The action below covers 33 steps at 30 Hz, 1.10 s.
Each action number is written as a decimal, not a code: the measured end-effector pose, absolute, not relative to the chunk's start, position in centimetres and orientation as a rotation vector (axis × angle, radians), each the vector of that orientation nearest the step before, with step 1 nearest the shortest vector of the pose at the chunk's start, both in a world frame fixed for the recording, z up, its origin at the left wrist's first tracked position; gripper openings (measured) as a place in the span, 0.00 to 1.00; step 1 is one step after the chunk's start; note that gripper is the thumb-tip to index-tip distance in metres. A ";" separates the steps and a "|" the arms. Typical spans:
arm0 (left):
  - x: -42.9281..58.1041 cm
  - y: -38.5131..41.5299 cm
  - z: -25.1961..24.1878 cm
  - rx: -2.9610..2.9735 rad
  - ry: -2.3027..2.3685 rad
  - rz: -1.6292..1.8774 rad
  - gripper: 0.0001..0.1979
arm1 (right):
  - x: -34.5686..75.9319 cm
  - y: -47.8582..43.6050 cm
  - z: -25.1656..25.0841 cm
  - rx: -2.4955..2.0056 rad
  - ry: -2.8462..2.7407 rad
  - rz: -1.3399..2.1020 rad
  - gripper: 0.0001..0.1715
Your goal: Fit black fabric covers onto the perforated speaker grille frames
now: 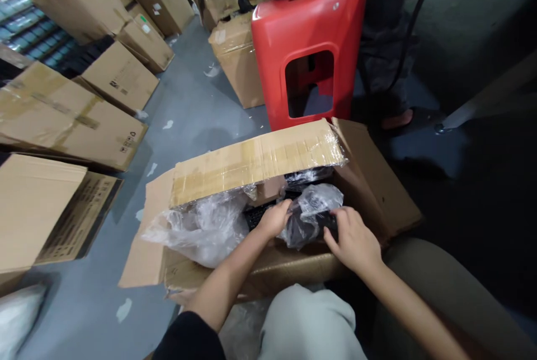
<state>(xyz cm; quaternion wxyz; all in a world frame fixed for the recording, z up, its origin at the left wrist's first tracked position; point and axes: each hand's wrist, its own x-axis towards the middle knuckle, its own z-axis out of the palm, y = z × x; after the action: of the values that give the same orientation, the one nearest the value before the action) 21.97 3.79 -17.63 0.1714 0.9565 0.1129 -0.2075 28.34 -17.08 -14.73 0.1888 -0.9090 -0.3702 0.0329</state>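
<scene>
An open cardboard box (373,181) stands on the floor between my knees, lined with clear plastic wrap (205,225). Inside lie dark flat items in plastic bags (312,209). My left hand (274,219) reaches into the box, fingers curled on the edge of a bagged dark item. My right hand (352,237) is closed on the other end of the same bagged item, at the box's near right side.
A red plastic stool (308,46) stands just behind the box, with another person's legs and sandalled foot (396,120) beside it. Many sealed cardboard boxes (67,119) lie on the grey floor to the left and at the back.
</scene>
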 end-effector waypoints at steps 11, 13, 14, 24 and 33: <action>20.1 3.3 -18.9 2.741 0.334 -0.603 0.22 | 32.8 -13.1 -18.1 -2.414 -1.017 1.042 0.22; 20.4 3.4 -18.9 2.873 0.315 -0.753 0.22 | 33.2 -12.5 -18.4 -2.454 -1.175 1.110 0.22; 20.5 3.4 -18.9 2.906 0.284 -0.809 0.20 | 33.2 -12.4 -18.4 -2.466 -1.244 1.141 0.21; 20.3 2.3 -17.6 2.935 0.145 -0.698 0.12 | 31.6 -13.1 -16.4 -2.692 -1.399 1.072 0.16; 19.1 5.6 -17.4 2.331 0.336 -0.243 0.11 | 33.0 -15.0 -13.8 -2.711 -1.585 0.772 0.13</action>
<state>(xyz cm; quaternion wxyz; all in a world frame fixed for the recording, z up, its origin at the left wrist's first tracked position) 19.11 5.63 -17.42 0.3773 0.9118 0.1315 -0.0951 33.04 -14.96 -13.79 -0.0460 -0.8375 -0.4895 0.2386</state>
